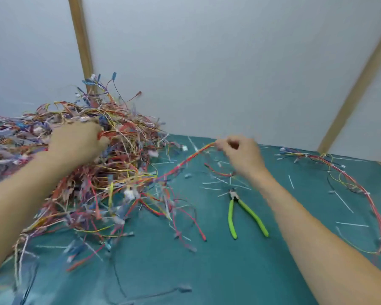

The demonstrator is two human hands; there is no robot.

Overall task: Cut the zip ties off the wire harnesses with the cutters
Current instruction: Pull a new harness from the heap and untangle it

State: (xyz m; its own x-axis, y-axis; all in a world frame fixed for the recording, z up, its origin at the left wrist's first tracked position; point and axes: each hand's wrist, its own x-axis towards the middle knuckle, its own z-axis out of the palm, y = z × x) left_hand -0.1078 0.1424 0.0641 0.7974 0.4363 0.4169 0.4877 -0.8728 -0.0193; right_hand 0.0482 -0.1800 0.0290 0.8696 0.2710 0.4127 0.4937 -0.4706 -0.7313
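Nearest, at 6 o'clock, the teal counter (185, 271) carries loose dark wires and a few cut white zip-tie pieces (351, 224). Both bare forearms reach in from the lower corners.

A little further, just right of centre at about 5 o'clock, the cutters (240, 208) lie flat on the counter with their green handles spread apart and the jaws pointing away; no hand touches them. More cut ties are scattered around the cutter head.

At 3 o'clock a single wire harness (361, 190) lies in a long curve along the right side, well apart from the rest.

From 7 to 10 o'clock sits the big tangled pile of wire harnesses (101, 172). The left hand (77, 142) rests on top of the pile with its fingers curled into the wires, gripping a clump.

Near the middle, at about 1 o'clock, the right hand (240, 155) pinches the end of a red-and-yellow harness strand (185, 161), which runs taut back down into the pile.

Behind stands a pale wall (207, 62) with wooden strips.
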